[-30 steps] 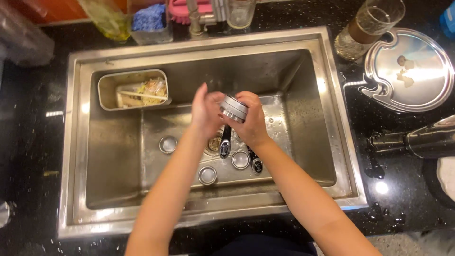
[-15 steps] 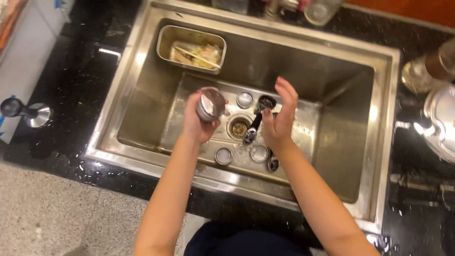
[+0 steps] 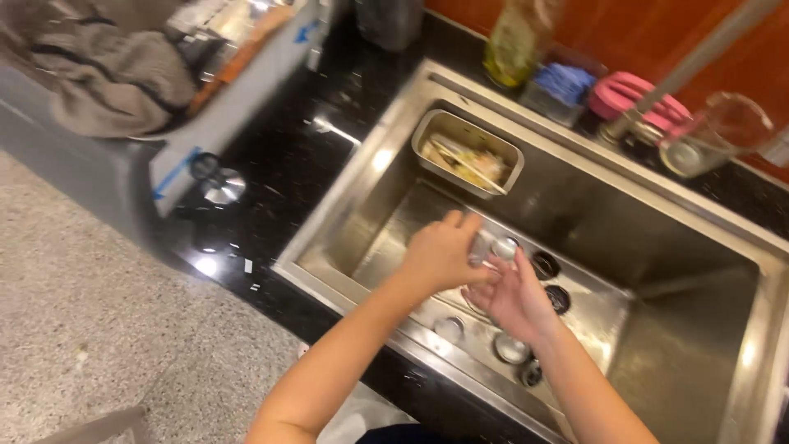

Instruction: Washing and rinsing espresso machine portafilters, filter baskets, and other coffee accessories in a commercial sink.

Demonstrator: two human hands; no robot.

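Left fingers (image 3: pixel 460 226) are curled shut around a small steel cup (image 3: pixel 483 247). It is blurred, but the grip reads as firm, with the thumb side wrapped over the rim. Right fingers (image 3: pixel 493 275) are loose and part spread, palm turned up, and hold nothing. They sit just under and beside the cup; motion blur hides whether they touch it.

Change vs half a second ago: the left hand (image 3: pixel 440 255) had the cup lifted clear while the right hand (image 3: pixel 514 302) was apart with its fingers splayed. Now both hands have closed in together and the cup sits between them, low over the sink floor. A second ago both hands were on the cup, so this looks like a return to two-handed handling, not a set-down. The cup is off the steel, inside the sink (image 3: pixel 362 205), left of centre.

Around it:
- More small round steel cups lie on the sink floor, one just right of the held cup (image 3: pixel 506 247), two darker ones further right (image 3: pixel 544 265), others nearer (image 3: pixel 511 349).
- A steel tray (image 3: pixel 427 131) with food scraps hangs on the far left wall of the sink.
- On the black desk (image 3: pixel 279 164) at the far edge are a yellowish bottle (image 3: pixel 514 37), a blue sponge (image 3: pixel 563 82) and a glass jug (image 3: pixel 715 136).

The view has also swung left, so the floor (image 3: pixel 82 329) now shows.
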